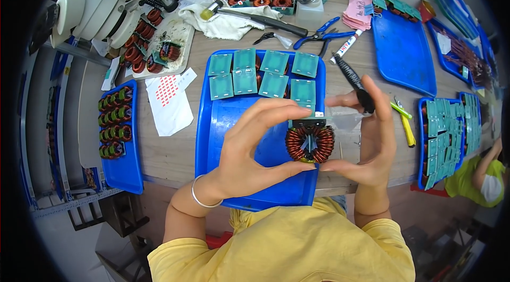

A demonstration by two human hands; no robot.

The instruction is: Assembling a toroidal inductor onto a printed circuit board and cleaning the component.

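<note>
A copper-wound toroid coil (309, 144) on a small green base is held up between both hands over the blue tray (223, 128). My left hand (255, 146) pinches it from the left with thumb below and fingers on top. My right hand (369, 138) steadies its right side with the thumb underneath, and also grips a black pen-like tool (355, 83) that points up and away. Several green coil bases (265, 76) lie face down in two rows at the tray's far end.
A narrow blue tray of green-taped coils (116, 122) is at left, more blue trays (404, 51) with green parts at right. Blue-handled pliers (321, 35), a marker (346, 46), a white cloth (226, 22), a microscope (106, 0) and a yellow cutter (406, 128) lie about. Another person's arm (486, 167) shows lower right.
</note>
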